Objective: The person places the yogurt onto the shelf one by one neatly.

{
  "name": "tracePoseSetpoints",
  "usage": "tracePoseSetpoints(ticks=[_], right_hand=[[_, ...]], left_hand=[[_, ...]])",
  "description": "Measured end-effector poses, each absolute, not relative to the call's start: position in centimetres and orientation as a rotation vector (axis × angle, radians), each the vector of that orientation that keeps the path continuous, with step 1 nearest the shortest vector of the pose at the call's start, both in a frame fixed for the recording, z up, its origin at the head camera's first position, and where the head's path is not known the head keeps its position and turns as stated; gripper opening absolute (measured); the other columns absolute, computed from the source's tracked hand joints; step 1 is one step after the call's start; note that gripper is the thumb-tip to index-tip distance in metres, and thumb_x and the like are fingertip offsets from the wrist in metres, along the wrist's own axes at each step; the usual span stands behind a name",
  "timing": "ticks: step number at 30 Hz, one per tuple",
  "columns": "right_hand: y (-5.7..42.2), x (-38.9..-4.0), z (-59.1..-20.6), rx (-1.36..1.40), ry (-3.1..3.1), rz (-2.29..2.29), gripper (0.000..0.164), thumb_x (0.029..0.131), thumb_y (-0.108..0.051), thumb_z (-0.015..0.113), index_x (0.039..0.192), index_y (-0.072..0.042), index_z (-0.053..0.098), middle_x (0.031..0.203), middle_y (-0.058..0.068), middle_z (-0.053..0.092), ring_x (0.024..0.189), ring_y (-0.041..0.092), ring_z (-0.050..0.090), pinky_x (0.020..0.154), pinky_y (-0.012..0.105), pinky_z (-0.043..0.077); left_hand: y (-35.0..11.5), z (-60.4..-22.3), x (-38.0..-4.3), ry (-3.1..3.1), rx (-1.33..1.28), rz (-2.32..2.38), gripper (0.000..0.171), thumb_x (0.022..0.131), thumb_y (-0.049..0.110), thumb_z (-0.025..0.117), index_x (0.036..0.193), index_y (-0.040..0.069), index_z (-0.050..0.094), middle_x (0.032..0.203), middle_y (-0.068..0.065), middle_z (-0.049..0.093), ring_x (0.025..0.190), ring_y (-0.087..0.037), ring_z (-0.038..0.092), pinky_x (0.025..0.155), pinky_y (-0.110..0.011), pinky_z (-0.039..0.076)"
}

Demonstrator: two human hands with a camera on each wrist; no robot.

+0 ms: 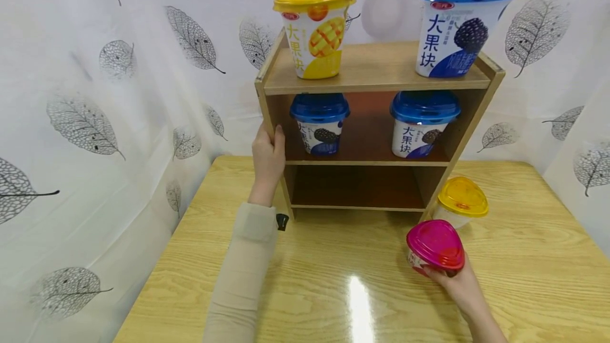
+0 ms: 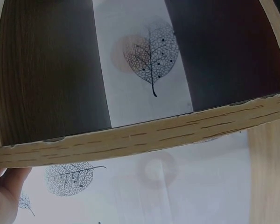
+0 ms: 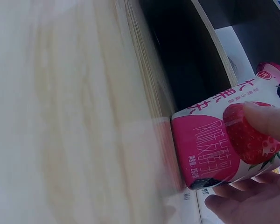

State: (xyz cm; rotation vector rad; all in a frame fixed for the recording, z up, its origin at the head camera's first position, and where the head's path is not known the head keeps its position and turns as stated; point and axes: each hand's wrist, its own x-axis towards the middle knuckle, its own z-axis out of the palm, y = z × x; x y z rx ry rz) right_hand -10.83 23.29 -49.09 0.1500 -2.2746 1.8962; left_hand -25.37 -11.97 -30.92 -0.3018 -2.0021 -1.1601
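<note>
My left hand (image 1: 269, 152) grips the left side panel of a small wooden shelf (image 1: 376, 89), thumb at the front edge. In the left wrist view only part of that hand (image 2: 7, 191) shows, against the wooden edge. Low in front of the shelf's right side, my right hand (image 1: 459, 282) holds a yogurt cup (image 1: 436, 245) with a pink lid. Strawberries are printed on this cup (image 3: 210, 144) in the right wrist view, where its base is at or close to the tabletop. Just behind it, beside the shelf, stands a yellow-lidded yogurt cup (image 1: 462, 202).
On the shelf's top are a yellow-lidded cup (image 1: 316, 25) at left and a blue-lidded cup (image 1: 452, 30) at right. Two blue-lidded cups (image 1: 321, 123) stand on the middle level. A wood-grain table (image 1: 190, 279) carries everything, with a leaf-patterned curtain (image 1: 143, 94) behind.
</note>
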Motion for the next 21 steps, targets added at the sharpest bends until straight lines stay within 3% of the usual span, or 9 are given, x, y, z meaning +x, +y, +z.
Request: tracePoseSetpoints(ticks=[8,21], right_hand=[[22.6,-10.9,-48.7,0.100,-2.349,1.821,0.077,0.070,0.007,0.067,0.134,-0.002,0.024,0.108,-0.022,0.045,0.098,-0.009,0.044,0.078,0.007,0.035],[21.2,-11.0,-47.3,0.142,-2.369,1.867,0.075,0.072,0.004,0.068,0.133,-0.002,0.025,0.111,-0.018,0.045,0.098,-0.007,0.045,0.078,0.011,0.039]], left_hand=[[-11.9,-30.8,-25.3,-2.007,-0.305,-1.170,0.027,0.090,0.010,0.041,0.103,-0.012,0.051,0.095,-0.025,0.058,0.085,-0.031,0.057,0.071,-0.039,0.048],[-12.0,-30.9,-25.3,-2.025,-0.310,-1.158,0.031,0.091,0.011,0.039,0.113,-0.010,0.048,0.103,-0.023,0.057,0.091,-0.029,0.057,0.074,-0.038,0.047]])
